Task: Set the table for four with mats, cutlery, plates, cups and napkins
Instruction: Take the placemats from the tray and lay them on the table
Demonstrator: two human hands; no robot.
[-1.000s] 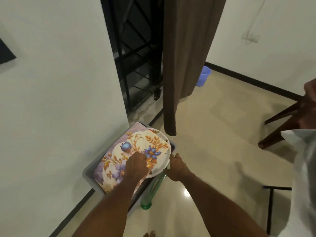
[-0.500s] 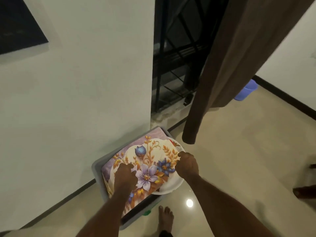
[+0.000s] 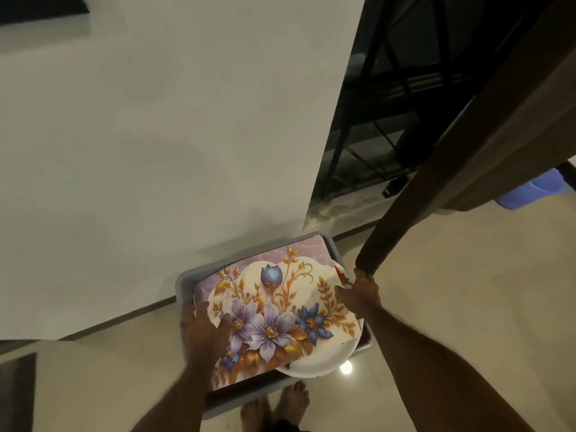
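Two hands were down at the grey bin when I looked through the head camera. The bin sat on the shiny floor, right against the white wall, at about 6 o'clock in my view.

On top of the bin lay a flowery mat with purple and blue flowers and gold leaves. A white plate peeked out from under the mat at about 5 o'clock, and it stuck out past the bin's near edge.

My left hand was on the mat's 9 o'clock edge. Its fingers were curled over that edge, with the thumb on top, so it held the mat. My right hand was at the mat's 3 o'clock edge. Its fingers were bent around the edge there and it gripped the mat too. I could not tell if it also held the plate rim under it.

A brown curtain hung down at 2 o'clock, and its tip was just beside my right hand. A dark metal gate stood behind it. A blue bucket sat far off at 3 o'clock. Two bare feet stood just below the bin.
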